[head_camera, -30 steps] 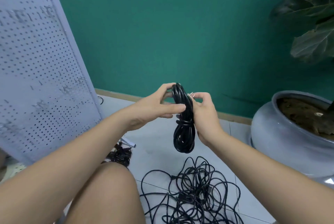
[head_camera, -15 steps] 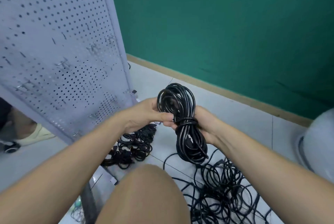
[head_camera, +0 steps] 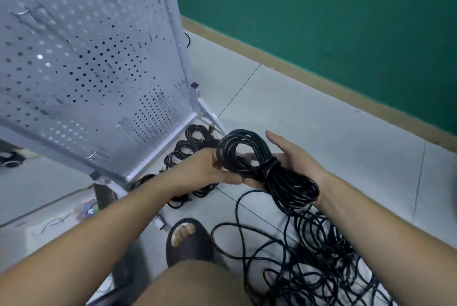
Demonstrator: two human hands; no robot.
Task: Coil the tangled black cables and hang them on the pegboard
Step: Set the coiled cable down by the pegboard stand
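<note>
Nearest, on the floor tiles to the right of the person's knee, lies the loose tangle (head_camera: 321,256) of black cable, not yet coiled, with a slippered foot (head_camera: 188,239) just beside it. Above that, both hands carry one coiled bundle (head_camera: 284,182), cinched at its waist by a few turns of its own cable. Its long axis runs from lower right to upper left, the open loop end pointing toward the board. The right hand (head_camera: 294,160) lies palm-up beneath the waist, fingers (head_camera: 272,135) straight and spread flat, supporting and not clasping. The left hand (head_camera: 210,169) has its fingers curled onto the near side of the upper loop, so it is the hand nearer the board and the one placed to steer. Beyond, finished coils (head_camera: 188,147) rest on the floor at the board's foot. The pegboard (head_camera: 86,58) stands to the left and farther off, tilted, with small hooks (head_camera: 92,154); the loop looks due to go leftward and upward onto one.
</note>
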